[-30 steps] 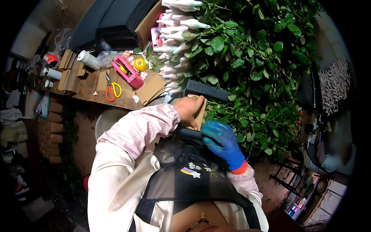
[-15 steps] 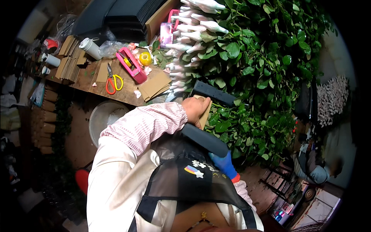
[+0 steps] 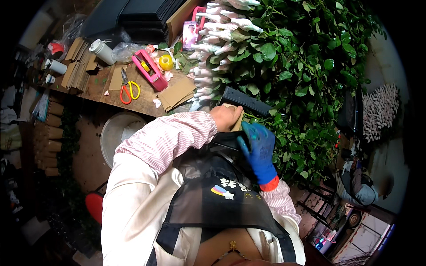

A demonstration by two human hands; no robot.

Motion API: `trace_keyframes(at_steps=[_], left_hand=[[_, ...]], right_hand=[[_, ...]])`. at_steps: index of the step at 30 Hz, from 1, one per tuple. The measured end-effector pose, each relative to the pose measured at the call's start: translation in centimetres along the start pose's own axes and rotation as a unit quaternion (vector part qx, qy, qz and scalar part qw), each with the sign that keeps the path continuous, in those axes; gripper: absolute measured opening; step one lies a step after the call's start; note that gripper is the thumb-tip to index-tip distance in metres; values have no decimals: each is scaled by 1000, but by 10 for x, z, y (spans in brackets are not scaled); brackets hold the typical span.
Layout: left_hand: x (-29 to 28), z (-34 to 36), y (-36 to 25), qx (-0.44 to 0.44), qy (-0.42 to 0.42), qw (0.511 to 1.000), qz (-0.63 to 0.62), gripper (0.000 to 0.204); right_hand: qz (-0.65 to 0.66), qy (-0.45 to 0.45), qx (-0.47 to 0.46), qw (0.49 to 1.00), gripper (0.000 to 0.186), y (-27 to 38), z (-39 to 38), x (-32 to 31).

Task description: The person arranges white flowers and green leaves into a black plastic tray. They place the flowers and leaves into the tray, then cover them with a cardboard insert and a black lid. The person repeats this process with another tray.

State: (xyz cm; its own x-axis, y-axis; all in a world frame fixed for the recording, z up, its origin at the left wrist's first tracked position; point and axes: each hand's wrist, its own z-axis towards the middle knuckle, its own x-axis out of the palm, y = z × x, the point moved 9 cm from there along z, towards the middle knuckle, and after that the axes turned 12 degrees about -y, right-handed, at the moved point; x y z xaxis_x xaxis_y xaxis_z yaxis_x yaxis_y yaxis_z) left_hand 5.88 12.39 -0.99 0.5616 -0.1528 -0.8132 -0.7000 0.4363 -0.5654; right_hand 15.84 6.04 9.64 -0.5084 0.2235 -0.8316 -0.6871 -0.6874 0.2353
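Note:
My left hand (image 3: 227,117), bare with a striped sleeve, is closed on a small piece of tan cardboard (image 3: 238,123). Just beyond it lies a long black block (image 3: 246,102) among leafy green stems (image 3: 293,146). My right hand (image 3: 261,148) wears a blue glove with an orange cuff. Its thumb and fingers are apart, at the right end of a black sheet (image 3: 227,140) in front of my body; whether they touch it, I cannot tell. White mesh-sleeved flower heads (image 3: 220,35) are stacked at the left end of the stems.
On the wooden table (image 3: 100,91) are scissors (image 3: 129,86), a pink tape dispenser (image 3: 150,71), yellow tape (image 3: 166,62), cardboard pieces (image 3: 176,94) and a white cup (image 3: 102,52). A pale bucket (image 3: 116,141) stands below its edge. Another person (image 3: 361,188) is at far right.
My right hand has come up and leftward from behind the black sheet, which has folded lower. My left hand keeps hold of the cardboard, shifted slightly upward.

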Motion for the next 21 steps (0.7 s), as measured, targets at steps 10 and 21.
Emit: trace_keyframes(at_steps=[10,21], left_hand=[[-58,-18,-46,237,-91,962,96,24],[-14,-60,-25,262,-112,958,22,45]], right_hand=[[93,56,108,988,23,-70,17,71],[162,106,-9,981,19,-35,-21,-1]])
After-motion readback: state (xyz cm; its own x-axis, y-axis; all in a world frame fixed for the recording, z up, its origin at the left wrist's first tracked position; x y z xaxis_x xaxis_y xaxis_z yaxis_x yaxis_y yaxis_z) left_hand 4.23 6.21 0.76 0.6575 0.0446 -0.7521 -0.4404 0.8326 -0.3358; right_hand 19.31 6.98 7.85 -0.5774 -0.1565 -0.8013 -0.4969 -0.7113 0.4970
